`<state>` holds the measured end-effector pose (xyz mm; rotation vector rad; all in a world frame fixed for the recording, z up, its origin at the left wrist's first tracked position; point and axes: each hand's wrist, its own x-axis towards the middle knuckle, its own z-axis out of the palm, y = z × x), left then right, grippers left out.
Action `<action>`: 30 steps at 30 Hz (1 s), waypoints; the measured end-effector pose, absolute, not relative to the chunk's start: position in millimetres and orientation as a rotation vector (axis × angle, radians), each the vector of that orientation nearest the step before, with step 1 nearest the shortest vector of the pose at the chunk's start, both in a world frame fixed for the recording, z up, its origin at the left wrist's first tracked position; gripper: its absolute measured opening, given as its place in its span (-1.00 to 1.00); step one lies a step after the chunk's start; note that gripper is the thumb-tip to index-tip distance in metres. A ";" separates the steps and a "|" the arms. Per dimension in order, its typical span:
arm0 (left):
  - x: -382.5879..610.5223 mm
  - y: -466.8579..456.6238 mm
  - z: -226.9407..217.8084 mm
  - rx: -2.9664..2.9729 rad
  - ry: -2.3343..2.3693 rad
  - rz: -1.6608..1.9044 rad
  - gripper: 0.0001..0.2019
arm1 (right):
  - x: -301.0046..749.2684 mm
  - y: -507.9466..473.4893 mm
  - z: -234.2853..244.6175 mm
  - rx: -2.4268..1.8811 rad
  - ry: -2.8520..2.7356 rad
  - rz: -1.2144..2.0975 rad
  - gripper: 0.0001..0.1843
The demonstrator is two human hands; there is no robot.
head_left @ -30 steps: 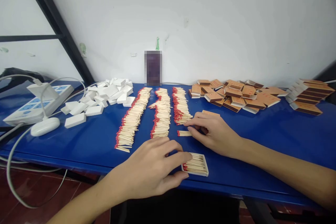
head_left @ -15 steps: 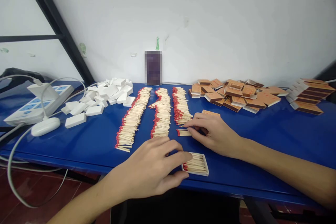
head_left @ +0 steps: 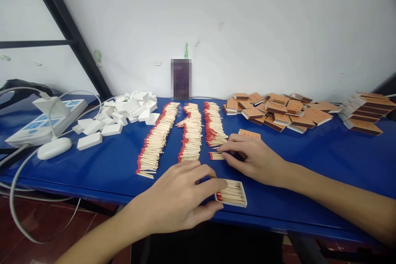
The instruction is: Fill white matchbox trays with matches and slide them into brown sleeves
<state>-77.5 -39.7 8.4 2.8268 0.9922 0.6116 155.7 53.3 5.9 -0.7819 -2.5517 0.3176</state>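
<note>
A white matchbox tray [head_left: 243, 205] filled with red-tipped matches [head_left: 230, 193] lies near the table's front edge. My left hand [head_left: 185, 198] grips its left end, with the index finger over the top and the thumb at the near corner. My right hand [head_left: 252, 159] is pinched at the near end of the right-hand row of matches [head_left: 215, 126]. Its index fingertip touches a single match [head_left: 214, 147], and the thumb rests by a small group of matches [head_left: 215, 156] on the table. The palm side of that hand is hidden.
Two more match rows [head_left: 159, 136] [head_left: 191, 132] lie to the left. White trays [head_left: 126, 109] are heaped at the back left, beside a power strip [head_left: 46, 121] with cables. Orange matchbox sleeves [head_left: 278, 109] are piled at the back right, near a stack of sleeves [head_left: 368, 111].
Both hands stay almost where they were, the left on the tray and the right at the matches. The whole view has shifted very slightly.
</note>
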 end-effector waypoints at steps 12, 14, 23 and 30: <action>-77.9 -40.2 8.6 2.827 0.996 0.602 -0.77 | 158.4 51.4 7.4 -0.712 -2.550 0.344 -0.71; -78.0 -40.3 8.4 2.824 0.998 0.596 -0.77 | 158.7 51.2 7.5 -0.708 -2.544 0.354 -0.72; -77.9 -40.3 8.1 2.825 0.997 0.609 -0.77 | 157.4 51.6 7.1 -0.805 -2.547 0.396 -0.74; -77.4 -40.4 7.8 2.822 1.006 0.615 -0.77 | 156.5 53.1 7.0 -0.829 -2.530 0.432 -0.76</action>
